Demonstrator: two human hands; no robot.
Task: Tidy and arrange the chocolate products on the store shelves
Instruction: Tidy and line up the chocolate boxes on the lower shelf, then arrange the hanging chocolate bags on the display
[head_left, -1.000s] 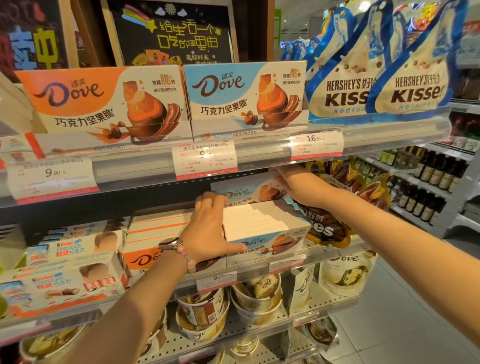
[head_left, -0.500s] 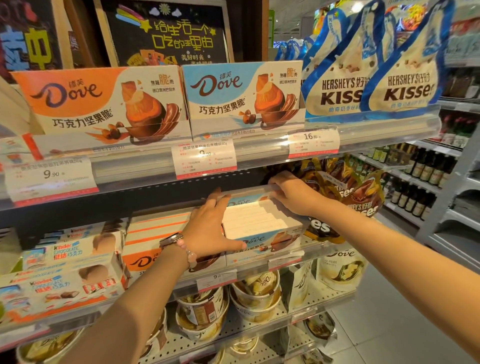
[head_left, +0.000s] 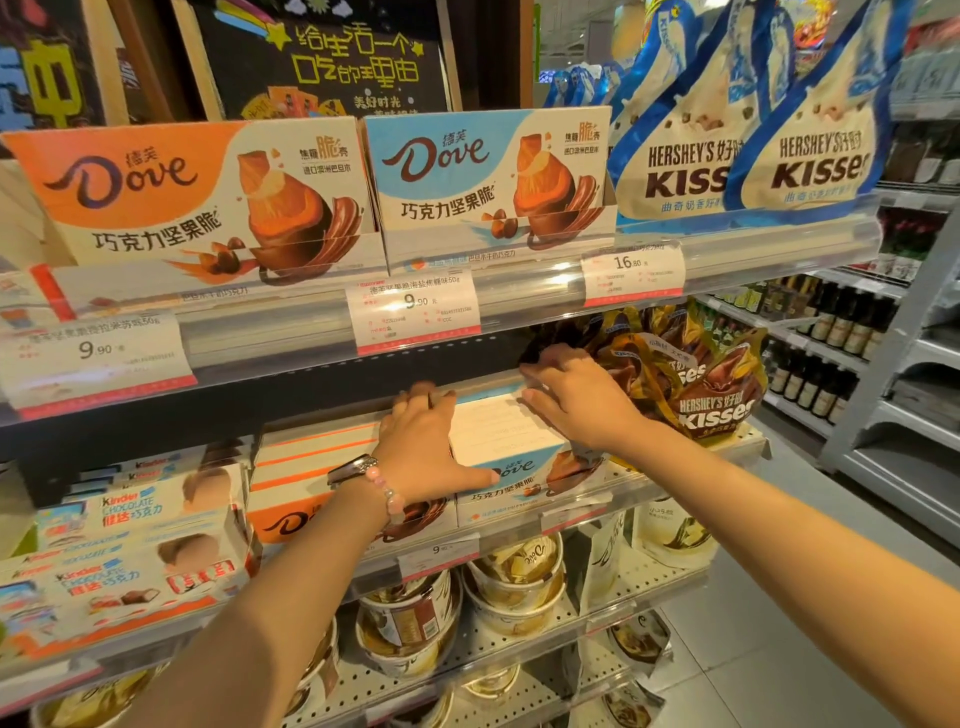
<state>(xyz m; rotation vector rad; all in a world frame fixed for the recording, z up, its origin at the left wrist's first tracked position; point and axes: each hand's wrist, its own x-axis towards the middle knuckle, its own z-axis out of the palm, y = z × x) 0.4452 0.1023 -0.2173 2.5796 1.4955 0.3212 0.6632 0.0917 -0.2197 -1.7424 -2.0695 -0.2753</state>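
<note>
On the middle shelf a stack of blue Dove chocolate boxes (head_left: 511, 441) stands beside a stack of orange Dove boxes (head_left: 306, 467). My left hand (head_left: 423, 447) lies on the stack's left edge, fingers reaching back over the top box and thumb stretched along its front. My right hand (head_left: 576, 400) rests with straight fingers on the right rear part of the top box. Brown Hershey's Kisses bags (head_left: 711, 384) stand just right of my right hand, touching the wrist area.
The top shelf holds an orange Dove display box (head_left: 187, 202), a blue Dove display box (head_left: 488, 176) and white-blue Kisses bags (head_left: 753, 130). Kinder boxes (head_left: 135, 545) sit at left. Dove tubs (head_left: 514, 587) fill the lower shelf. A clear price rail (head_left: 519, 306) overhangs my hands. Bottles (head_left: 831, 338) line far shelves.
The raised top blue box has been pushed down and back flat onto the stack. My right hand has shifted from its far corner onto its top; my left hand stayed at the left edge.
</note>
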